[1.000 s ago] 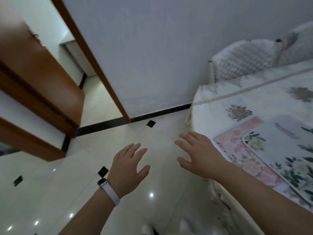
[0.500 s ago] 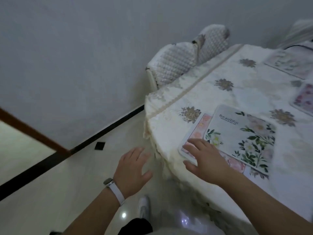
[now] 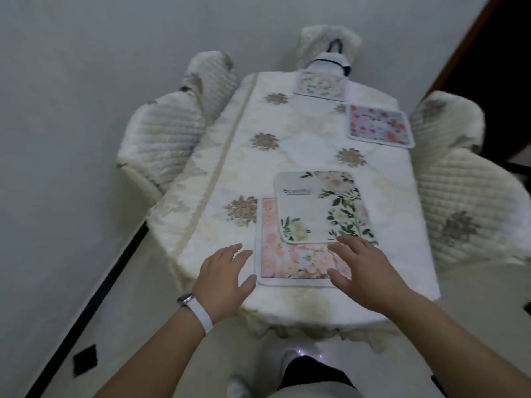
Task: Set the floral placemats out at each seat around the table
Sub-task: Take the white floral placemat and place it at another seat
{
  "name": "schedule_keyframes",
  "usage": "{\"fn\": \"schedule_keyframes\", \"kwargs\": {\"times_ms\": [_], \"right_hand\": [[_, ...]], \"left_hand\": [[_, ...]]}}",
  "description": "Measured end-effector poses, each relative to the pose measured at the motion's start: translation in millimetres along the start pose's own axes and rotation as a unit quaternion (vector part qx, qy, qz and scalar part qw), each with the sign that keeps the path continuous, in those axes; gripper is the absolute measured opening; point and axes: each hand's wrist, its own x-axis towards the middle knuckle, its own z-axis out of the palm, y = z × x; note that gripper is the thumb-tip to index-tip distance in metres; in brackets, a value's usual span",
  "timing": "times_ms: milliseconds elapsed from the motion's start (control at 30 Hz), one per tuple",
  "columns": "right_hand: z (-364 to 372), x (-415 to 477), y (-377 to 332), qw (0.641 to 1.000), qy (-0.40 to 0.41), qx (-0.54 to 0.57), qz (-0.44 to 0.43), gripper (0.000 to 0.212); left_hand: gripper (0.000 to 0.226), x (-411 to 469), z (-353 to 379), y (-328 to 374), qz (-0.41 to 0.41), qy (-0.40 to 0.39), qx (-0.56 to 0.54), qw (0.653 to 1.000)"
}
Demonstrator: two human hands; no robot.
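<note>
A pink floral placemat lies at the near end of the table, and a white placemat with green leaves lies askew over its far right part. My left hand hovers with spread fingers at the pink mat's left edge. My right hand is spread over the near right corner of both mats; I cannot tell whether it touches them. A pink and red placemat lies at the far right seat. At the far end lies a pale floral placemat.
Quilted cream chairs stand around the table: two at the left, one at the far end, two at the right. A grey wall runs along the left. A dark doorway opens at the far right. My feet show below.
The view has swung right from the doorway and floor to the whole table. Both hands have moved from over the floor to the near table end, beside the stacked placemats.
</note>
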Motion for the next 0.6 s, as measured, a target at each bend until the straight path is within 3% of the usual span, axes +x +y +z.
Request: {"fn": "schedule_keyframes", "kwargs": {"times_ms": [233, 600], "right_hand": [[22.4, 6.6, 50.7, 0.995, 0.001, 0.031, 0.098, 0.051], [51.8, 84.5, 153.8, 0.964, -0.083, 0.132, 0.215, 0.051]], "left_hand": [[0.048, 70.0, 19.8, 16.1, 0.015, -0.09, -0.094, 0.991], [0.043, 167.2, 47.4, 29.0, -0.202, -0.129, -0.22, 0.946]]}}
